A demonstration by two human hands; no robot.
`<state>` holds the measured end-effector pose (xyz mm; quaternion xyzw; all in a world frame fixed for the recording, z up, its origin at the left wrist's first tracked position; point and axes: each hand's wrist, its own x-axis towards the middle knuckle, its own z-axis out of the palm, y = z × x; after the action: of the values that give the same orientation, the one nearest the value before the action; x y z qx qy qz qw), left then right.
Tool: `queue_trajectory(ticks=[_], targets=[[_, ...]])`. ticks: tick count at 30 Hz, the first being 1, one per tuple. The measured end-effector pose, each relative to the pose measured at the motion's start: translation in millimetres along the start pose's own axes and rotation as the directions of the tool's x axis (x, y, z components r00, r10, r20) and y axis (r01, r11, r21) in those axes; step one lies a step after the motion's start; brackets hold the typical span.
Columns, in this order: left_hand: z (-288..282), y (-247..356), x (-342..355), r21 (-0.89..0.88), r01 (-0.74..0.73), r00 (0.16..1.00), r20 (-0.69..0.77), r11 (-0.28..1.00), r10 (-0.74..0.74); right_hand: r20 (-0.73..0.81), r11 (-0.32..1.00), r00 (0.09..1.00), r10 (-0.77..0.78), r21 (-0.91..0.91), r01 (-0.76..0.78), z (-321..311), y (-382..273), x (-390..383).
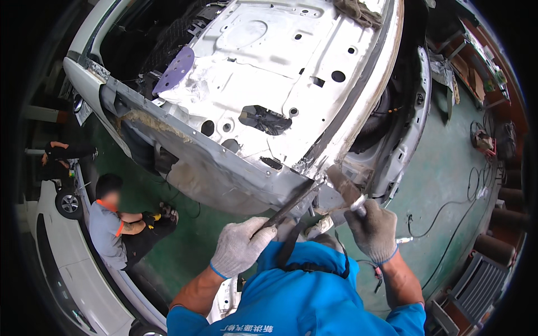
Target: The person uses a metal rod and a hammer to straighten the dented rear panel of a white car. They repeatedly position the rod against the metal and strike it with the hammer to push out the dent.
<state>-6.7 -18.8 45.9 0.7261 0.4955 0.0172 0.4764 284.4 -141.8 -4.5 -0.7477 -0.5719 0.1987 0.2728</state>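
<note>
My left hand (241,246), in a knitted whitish glove, is closed around a dark flat metal bar (291,204). The bar slants up and right, its far end at the corner of the car's grey rear panel (218,162). My right hand (374,231), gloved too, is closed on a hand tool (346,186) with a brownish, flat-looking, blurred length and a shiny metal part beside the thumb. Its exact kind is unclear. That tool points up and left toward the same body corner, near the bar's end. Whether either tool touches the metal cannot be told.
The stripped white car floor (263,50) has several holes; a purple perforated disc (175,70) and a brown cloth (358,12) lie on it. A person in grey (109,227) sits at left near a white car (73,263). Cables (443,218) cross the green floor at right.
</note>
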Motion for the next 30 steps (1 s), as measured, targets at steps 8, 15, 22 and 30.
queue_trajectory(ticks=[8, 15, 22, 30], targets=[[-4.8, 7.2, -0.5, 0.039, -0.014, 0.999, -0.032, 0.999, 0.015, -0.123, 0.983, 0.992, 0.017, 0.184, 0.006, -1.4, -6.5, -6.7], [-9.7, 11.1, 0.1, 0.031, 0.035, 0.999, 0.001, 0.999, -0.035, -0.001, 0.944, 0.997, 0.073, 0.322, -0.069, 21.3, -3.9, -33.2], [-10.6, 23.6, -8.6, -0.047, 0.093, 0.995, -0.035, 0.995, -0.094, 0.043, 0.757, 0.947, 0.317, 0.59, -0.28, 32.2, 5.4, -71.6], [3.4, 32.0, 0.4, -0.121, 0.071, 0.988, -0.127, 0.99, -0.086, -0.021, 0.606, 0.899, 0.438, 0.745, -0.278, 47.3, 11.9, -99.3]])
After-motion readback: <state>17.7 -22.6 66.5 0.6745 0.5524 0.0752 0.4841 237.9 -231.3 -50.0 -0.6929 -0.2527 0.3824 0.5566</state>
